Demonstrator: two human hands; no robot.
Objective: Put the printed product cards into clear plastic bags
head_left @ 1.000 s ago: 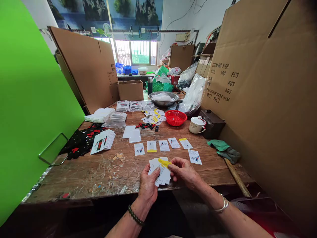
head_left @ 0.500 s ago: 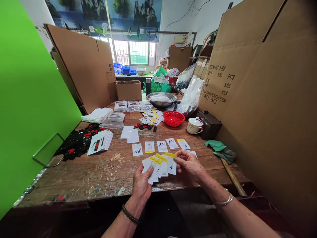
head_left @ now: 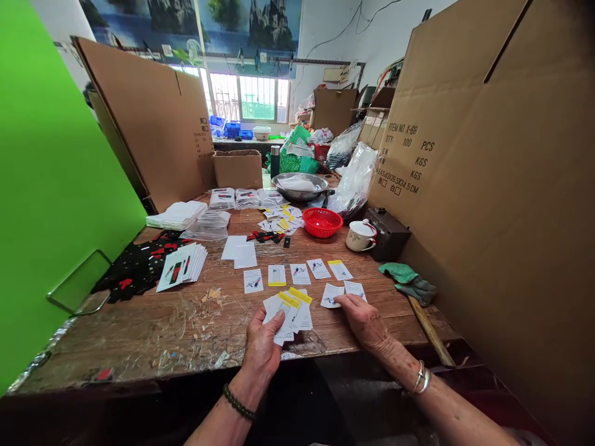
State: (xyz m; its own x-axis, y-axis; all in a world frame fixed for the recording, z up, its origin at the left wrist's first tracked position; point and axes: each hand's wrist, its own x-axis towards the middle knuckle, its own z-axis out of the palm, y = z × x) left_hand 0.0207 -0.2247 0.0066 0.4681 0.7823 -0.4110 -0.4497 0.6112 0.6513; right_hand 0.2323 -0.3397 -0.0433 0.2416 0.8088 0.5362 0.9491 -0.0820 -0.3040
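My left hand (head_left: pixel 261 344) holds a fanned stack of small white cards (head_left: pixel 289 313), some with yellow bands, just above the near edge of the wooden table (head_left: pixel 186 322). My right hand (head_left: pixel 364 321) rests flat on the table with its fingertips on one card (head_left: pixel 331 295) laid down beside another card (head_left: pixel 355 289). Beyond them a row of several single cards (head_left: pixel 297 274) lies face up across the table.
A pile of printed cards (head_left: pixel 182 265) and black-red pieces (head_left: pixel 134 267) lie at left. A red basket (head_left: pixel 322 222), a lidded cup (head_left: pixel 361 235), a dark box (head_left: pixel 387 233), a metal bowl (head_left: pixel 300 185) and plastic bags stand further back. Green gloves (head_left: pixel 408 280) lie at right between tall cardboard sheets.
My right hand drew one card off the fan and moved right and down, setting it on the table beside the card lying there. The left hand kept the fan.
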